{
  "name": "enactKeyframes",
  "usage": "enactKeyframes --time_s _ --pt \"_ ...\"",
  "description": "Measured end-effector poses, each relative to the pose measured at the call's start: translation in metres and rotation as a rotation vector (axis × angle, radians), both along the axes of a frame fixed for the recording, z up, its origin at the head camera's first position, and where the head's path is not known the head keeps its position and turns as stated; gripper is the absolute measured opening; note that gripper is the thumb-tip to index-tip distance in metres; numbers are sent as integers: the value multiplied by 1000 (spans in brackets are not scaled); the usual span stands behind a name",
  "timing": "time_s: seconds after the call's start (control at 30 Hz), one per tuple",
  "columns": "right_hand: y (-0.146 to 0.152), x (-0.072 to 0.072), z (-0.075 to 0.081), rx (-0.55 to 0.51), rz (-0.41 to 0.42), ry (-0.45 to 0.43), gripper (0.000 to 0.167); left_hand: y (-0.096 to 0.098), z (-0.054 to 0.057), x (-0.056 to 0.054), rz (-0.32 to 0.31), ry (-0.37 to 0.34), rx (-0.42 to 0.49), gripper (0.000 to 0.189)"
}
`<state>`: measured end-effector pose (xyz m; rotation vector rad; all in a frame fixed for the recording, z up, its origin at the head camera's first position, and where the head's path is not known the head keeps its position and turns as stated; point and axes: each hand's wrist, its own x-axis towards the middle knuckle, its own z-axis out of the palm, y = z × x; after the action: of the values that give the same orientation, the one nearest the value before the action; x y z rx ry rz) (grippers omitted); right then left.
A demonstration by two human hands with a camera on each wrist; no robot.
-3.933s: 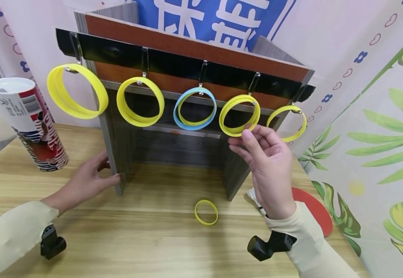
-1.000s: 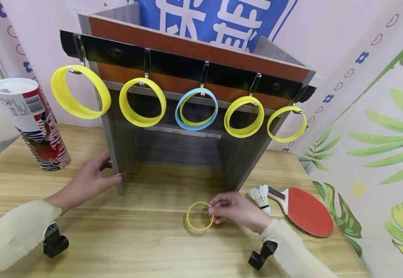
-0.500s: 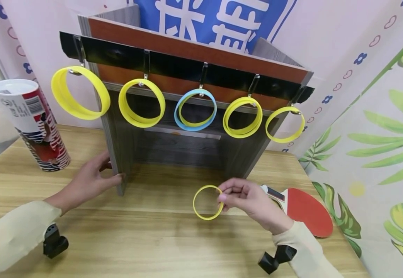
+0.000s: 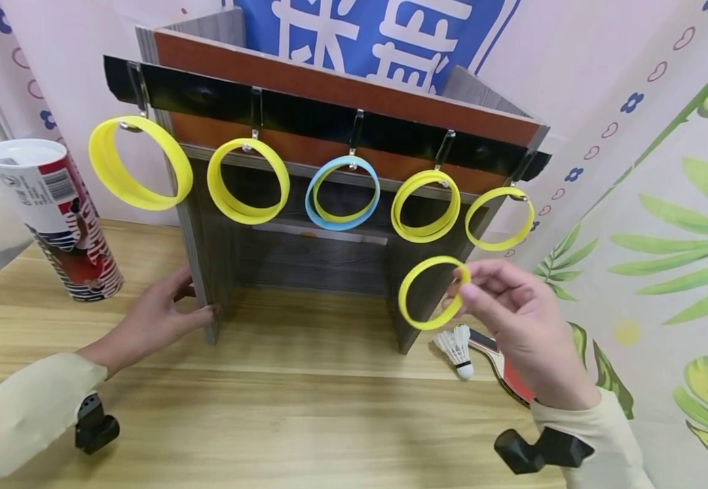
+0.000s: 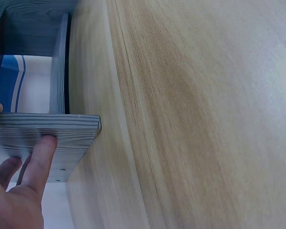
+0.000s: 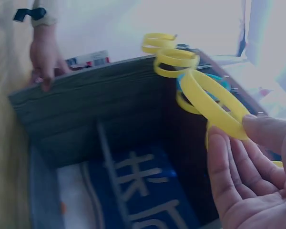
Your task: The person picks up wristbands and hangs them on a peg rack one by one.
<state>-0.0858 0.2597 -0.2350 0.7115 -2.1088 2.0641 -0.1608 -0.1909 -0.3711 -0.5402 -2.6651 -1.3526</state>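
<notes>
My right hand [image 4: 515, 316] pinches a yellow wristband [image 4: 430, 325] between thumb and fingers, raised off the table below the two right-hand hooks. In the right wrist view the wristband [image 6: 207, 106] stands out from my fingertips. My left hand [image 4: 152, 319] grips the lower front edge of the grey wooden shelf's left side panel [image 4: 197, 251]; in the left wrist view, fingers [image 5: 42, 162] lie on its outer face. A black strip [image 4: 305, 112] with several hooks crosses the shelf's top. Yellow wristbands hang there, including a leftmost one [image 4: 146, 202], with a blue wristband [image 4: 344, 225] on the middle hook.
A tall printed can [image 4: 69, 227] stands left of the shelf. On the right, a shuttlecock [image 4: 457, 352] lies beside a red table tennis paddle [image 4: 515, 382], partly covered by my right hand. Patterned cloth [image 4: 683, 272] hangs behind and at the right. The wooden table [image 4: 268, 414] extends in front.
My right hand left the hanging wristbands, took the loose yellow wristband off the table, and carried it up and to the right. My left hand stays on the side panel.
</notes>
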Motion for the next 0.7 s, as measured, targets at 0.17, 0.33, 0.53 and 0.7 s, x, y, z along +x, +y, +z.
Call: enactKeyframes --time_s 0.17,0.33,0.53,0.7 --pt "11 -3 15 -157 -12 40 25 1 -1 0 11 0 -9 76" --pt "20 -5 32 -208 -41 83 25 1 0 1 0 -16 3 78" --pt "31 -10 51 -218 -73 145 24 2 0 1 2 -23 0 78" --pt "42 -23 59 -283 -33 139 22 1 0 0 2 -17 5 78"
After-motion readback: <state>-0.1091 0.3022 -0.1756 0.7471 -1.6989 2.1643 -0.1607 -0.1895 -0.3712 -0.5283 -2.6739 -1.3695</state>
